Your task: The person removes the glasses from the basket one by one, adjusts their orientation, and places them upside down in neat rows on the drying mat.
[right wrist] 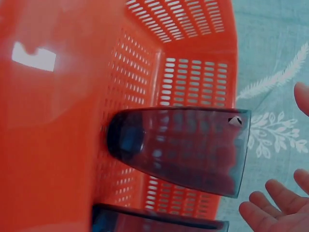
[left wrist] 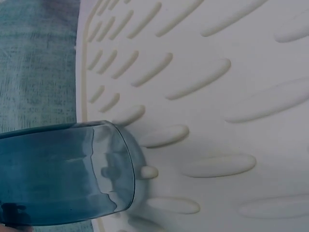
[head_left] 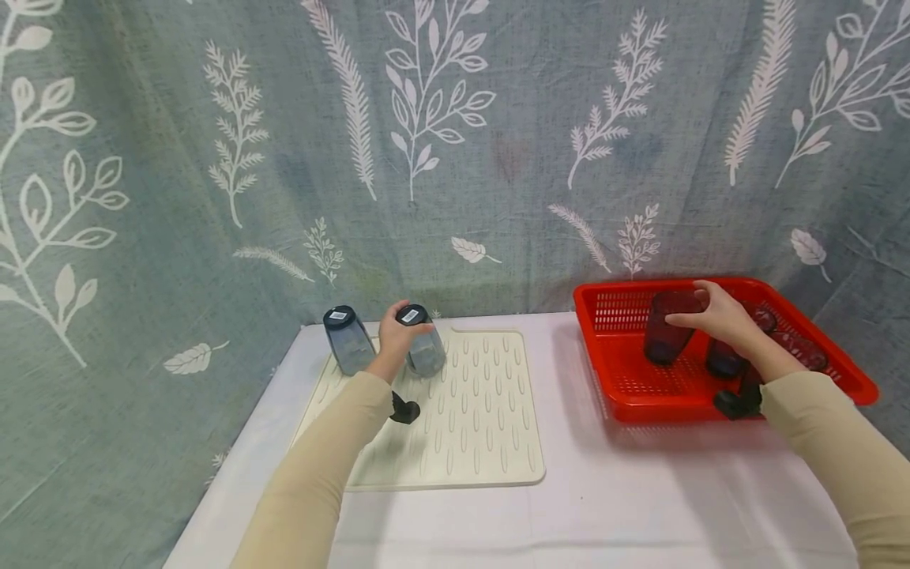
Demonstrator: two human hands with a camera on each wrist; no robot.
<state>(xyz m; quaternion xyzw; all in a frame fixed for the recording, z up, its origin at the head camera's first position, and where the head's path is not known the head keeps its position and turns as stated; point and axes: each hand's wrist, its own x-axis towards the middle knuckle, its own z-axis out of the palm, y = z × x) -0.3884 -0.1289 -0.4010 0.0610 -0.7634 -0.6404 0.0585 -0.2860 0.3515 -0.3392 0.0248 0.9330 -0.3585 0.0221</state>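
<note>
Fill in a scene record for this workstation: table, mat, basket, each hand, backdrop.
Table: white covering
Mat: cream; another upside-down glass beside the held one
Basket: red, perforated; several glasses, exact count unclear
Left hand: grips an upside-down bluish glass
Right hand: beside a mouth-up glass in the basket
Backdrop: grey-green cloth, white leaf prints

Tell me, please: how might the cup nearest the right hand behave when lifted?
The cup looks rigid, its see-through wall keeping a clean shape. Its smooth sides may slip. Narrower at base than rim, it might tip.
</note>
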